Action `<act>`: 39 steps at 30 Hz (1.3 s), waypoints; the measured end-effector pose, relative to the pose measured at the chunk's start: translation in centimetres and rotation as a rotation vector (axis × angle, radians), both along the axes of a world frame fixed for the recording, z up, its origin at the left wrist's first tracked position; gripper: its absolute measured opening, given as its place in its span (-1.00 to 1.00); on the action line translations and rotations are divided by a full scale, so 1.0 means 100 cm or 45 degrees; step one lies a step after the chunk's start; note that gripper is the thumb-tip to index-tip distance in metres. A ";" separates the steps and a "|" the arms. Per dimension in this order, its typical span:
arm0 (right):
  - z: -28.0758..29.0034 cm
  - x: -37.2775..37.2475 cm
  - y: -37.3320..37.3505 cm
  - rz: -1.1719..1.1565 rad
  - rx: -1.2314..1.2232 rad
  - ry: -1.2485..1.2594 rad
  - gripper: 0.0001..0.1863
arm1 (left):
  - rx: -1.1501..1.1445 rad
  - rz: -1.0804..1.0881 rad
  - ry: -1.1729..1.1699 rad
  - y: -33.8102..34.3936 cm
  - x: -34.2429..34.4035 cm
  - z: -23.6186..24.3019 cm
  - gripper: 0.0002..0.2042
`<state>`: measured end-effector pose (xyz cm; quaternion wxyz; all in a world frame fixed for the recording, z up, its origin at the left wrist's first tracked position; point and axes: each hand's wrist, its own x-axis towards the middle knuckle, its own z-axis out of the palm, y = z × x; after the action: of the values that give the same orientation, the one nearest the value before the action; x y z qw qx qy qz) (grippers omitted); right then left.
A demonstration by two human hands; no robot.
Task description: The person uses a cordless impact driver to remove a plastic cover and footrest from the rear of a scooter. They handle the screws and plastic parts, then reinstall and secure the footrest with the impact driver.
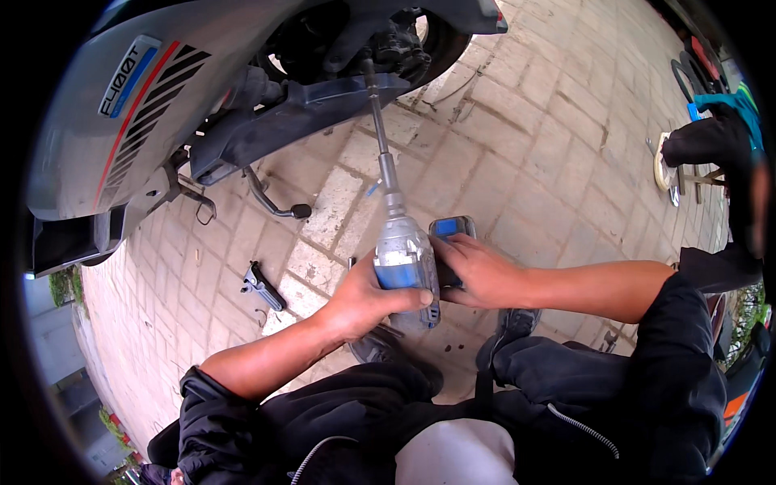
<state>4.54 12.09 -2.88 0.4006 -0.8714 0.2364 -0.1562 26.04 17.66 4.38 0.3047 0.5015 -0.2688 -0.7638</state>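
Observation:
Both my hands hold an impact wrench (404,242) with a clear casing and a blue label. My left hand (364,297) wraps round the rear of its body, thumb across the top. On the other side, my right hand (491,271) is closed round the handle, beside the blue-topped battery (449,226). A long extension bar (380,125) runs from the wrench up to the scooter's (149,105) underside. Its far end meets dark parts (392,52) near the wheel; the exact contact there is too small to make out.
A kickstand (271,202) juts from the scooter's dark lower arm (291,121). On the brick paving (517,186) lies a small black-and-grey part (263,287). At the right, another person's leg (695,145) is near a low stool (702,179). My shoes (517,322) are below the wrench.

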 end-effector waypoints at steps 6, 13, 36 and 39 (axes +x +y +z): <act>0.002 0.011 0.000 0.044 0.201 -0.001 -0.27 | -0.024 0.035 -0.028 0.005 0.005 -0.004 -0.46; 0.010 0.013 -0.003 -0.001 0.211 -0.060 -0.30 | -0.037 0.022 -0.063 0.002 0.008 -0.004 -0.48; 0.031 0.010 -0.017 0.008 0.249 0.004 -0.32 | -0.021 0.073 0.084 -0.004 0.008 0.003 -0.43; 0.032 0.009 -0.017 0.019 0.207 0.052 -0.27 | -0.028 0.023 0.118 -0.004 0.010 -0.004 -0.41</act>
<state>5.42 10.36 0.36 0.4662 -0.8407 0.2500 -0.1155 27.01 17.25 4.00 0.3292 0.4648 -0.2582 -0.7803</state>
